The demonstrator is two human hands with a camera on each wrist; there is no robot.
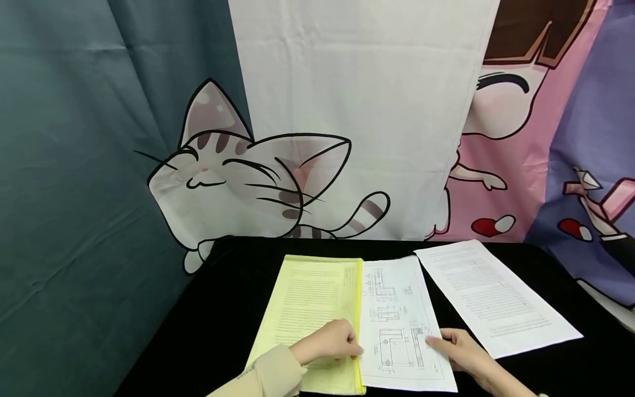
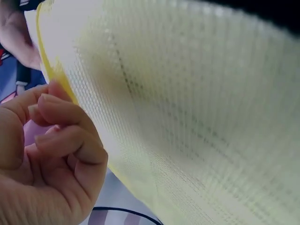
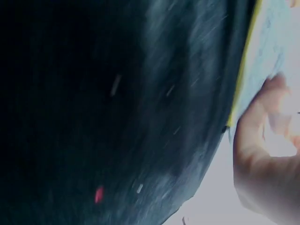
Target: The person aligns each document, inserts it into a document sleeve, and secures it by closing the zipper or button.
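Observation:
A yellow translucent mesh document pouch (image 1: 297,300), with a printed page showing through, lies on the black-covered table. My left hand (image 1: 329,341) pinches its right edge, a brighter yellow strip, between thumb and curled fingers; the left wrist view shows this hand (image 2: 61,150) at the pouch's edge. A white sheet with technical drawings (image 1: 397,309) sticks out from that edge, and its left part is hidden at the pouch. My right hand (image 1: 461,353) grips the sheet's right edge, thumb on top. In the right wrist view that hand (image 3: 262,136) is blurred.
A second white sheet with printed text (image 1: 496,300) lies tilted to the right of the drawing. The black tablecloth (image 1: 198,331) runs out to the left. Behind the table hangs a cloth backdrop (image 1: 367,110) with a cartoon cat and a cartoon figure.

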